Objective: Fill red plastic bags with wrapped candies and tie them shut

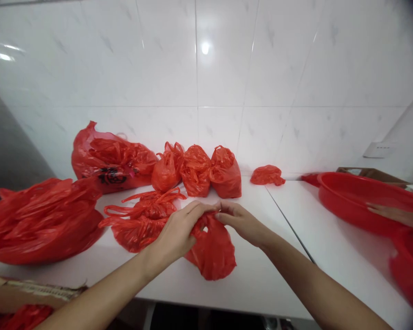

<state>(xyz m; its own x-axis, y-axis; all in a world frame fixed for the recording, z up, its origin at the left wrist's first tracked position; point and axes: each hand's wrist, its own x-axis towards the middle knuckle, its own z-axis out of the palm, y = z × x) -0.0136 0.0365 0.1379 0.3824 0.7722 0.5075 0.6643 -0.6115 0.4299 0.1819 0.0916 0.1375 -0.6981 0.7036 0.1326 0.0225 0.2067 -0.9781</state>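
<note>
Left hand (180, 229), right hand (239, 223): pinching rounded red plastic bag (218, 254), seemingly unfinished | 12 o'clock: three bulging red plastic bags (195, 174), apparently done

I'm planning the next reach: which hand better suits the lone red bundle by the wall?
Probably the right hand: it is nearer the lone red bundle, with the left hand farther across. Both hold the red bag between them, so the right would likely release first.
</note>
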